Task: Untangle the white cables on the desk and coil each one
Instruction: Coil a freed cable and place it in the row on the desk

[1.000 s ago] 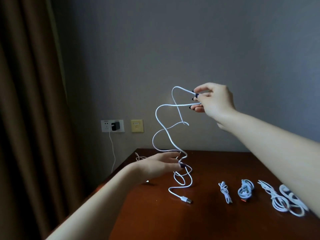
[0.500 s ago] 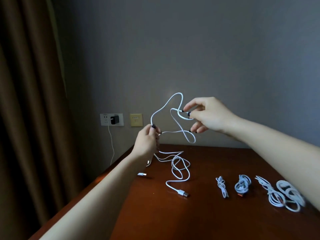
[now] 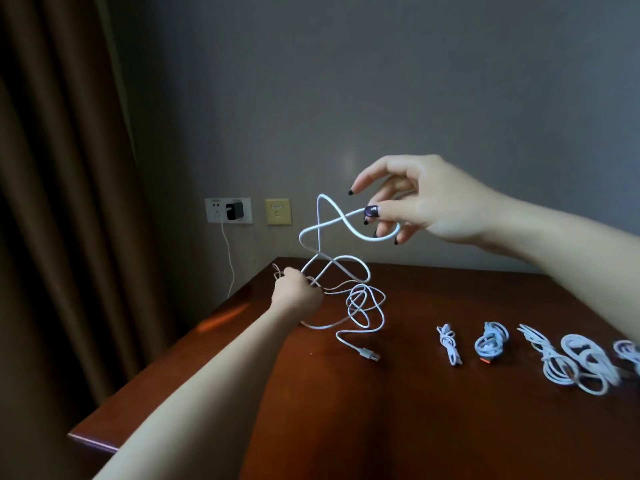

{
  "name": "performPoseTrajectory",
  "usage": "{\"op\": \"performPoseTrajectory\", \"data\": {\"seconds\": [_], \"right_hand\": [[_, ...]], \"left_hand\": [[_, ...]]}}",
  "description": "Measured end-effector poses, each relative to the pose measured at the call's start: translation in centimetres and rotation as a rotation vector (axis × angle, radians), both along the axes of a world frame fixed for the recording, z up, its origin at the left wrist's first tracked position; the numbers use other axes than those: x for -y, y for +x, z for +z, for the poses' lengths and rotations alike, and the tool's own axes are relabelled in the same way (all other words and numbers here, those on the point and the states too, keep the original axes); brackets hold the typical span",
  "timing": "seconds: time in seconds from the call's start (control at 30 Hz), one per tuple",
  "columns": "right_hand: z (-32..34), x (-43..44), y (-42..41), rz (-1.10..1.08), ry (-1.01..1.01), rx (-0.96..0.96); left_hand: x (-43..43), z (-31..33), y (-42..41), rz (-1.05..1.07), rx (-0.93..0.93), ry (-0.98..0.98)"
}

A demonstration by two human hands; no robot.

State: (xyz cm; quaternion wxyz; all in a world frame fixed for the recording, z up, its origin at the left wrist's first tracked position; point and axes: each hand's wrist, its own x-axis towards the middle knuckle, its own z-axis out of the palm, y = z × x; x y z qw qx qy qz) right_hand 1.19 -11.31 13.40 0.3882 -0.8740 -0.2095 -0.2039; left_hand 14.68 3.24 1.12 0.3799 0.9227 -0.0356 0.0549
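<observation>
Desk (image 3: 415, 427): tangled cable (image 3: 341, 216) heaped at the far-left part, coiled bundles (image 3: 575, 365) in a row on the right, well apart from it. Right hand (image 3: 426, 199) is raised above the desk, thumb and lower fingers pinching the cable's top loop, index finger lifted clear. Left hand (image 3: 298, 292) is low at the desk's far edge, fingers curled round lower strands (exact grip hidden). Cable runs between both hands; the rest lies looped on the desk, USB plug (image 3: 370, 355) flat, nearest the camera.
</observation>
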Motion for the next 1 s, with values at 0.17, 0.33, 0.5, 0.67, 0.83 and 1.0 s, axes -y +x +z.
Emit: {"op": "performPoseTrajectory", "data": {"seconds": [0.17, 0.33, 0.5, 0.67, 0.83, 1.0], "right_hand": [[-0.5, 2.0, 0.2, -0.082, -0.206, -0.014], [-3.3, 2.2, 1.7, -0.002, -0.18, -0.353], [-5.7, 1.3, 5.1, -0.069, -0.052, -0.49], [-9.7, 0.2, 10.0, -0.237, -0.03, -0.458], [-12.0, -1.7, 14.1, -0.161, -0.02, -0.578], [-10.9, -2.2, 16.4, -0.135, -0.135, -0.605]], "left_hand": [[-2.0, -0.2, 1.3, -0.036, -0.106, 0.022], [-3.9, 2.5, 2.4, -0.014, -0.02, -0.535], [-5.3, 6.3, 1.2, -0.179, 0.167, -0.683], [-7.2, 8.2, 1.1, -0.34, 0.152, -0.77], [-8.4, 8.9, 1.0, -0.435, 0.118, -0.792], [-9.4, 9.2, 0.4, -0.584, 0.158, -0.675]]}}
